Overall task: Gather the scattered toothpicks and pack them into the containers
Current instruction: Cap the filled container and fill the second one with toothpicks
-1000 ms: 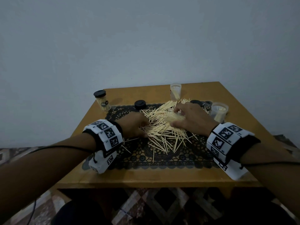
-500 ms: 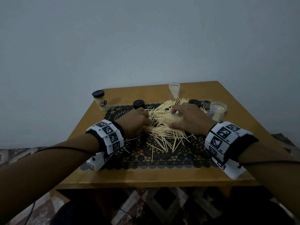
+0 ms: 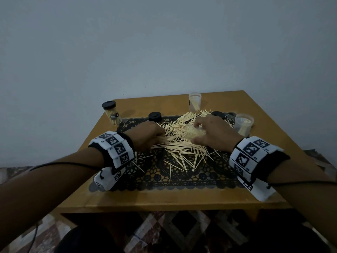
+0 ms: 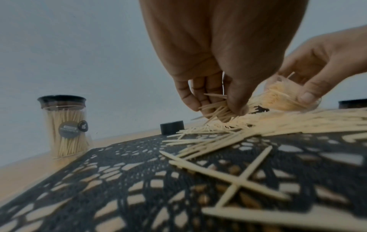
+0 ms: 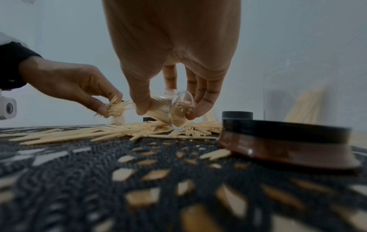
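- We pinch a small bundle of toothpicks (image 4: 215, 112) in our left hand (image 4: 208, 66), thumb and fingers closed round it just above the heap, centre of the left wrist frame.
- Our right hand (image 5: 170, 51) grips a clear container (image 5: 170, 109) tipped on its side at the centre of the right wrist frame, thumb on one side, fingers on the other, its base low against the pile.
- The loose toothpicks (image 3: 184, 143) lie criss-crossed over the black lace mat (image 3: 200, 178) in the middle of the head frame.
- We judge them light, stiff, thin and pointed; a bundle likely splays, so it is best taken at mid-length with the sticks aligned.
- The container looks smooth, rigid plastic, probably slippery and light; holding round its wall seems sound.
- A capped jar (image 3: 111, 113), already filled, stands at the upper left of the wooden table (image 3: 164, 199); two open containers (image 3: 243, 125) stand towards the right.
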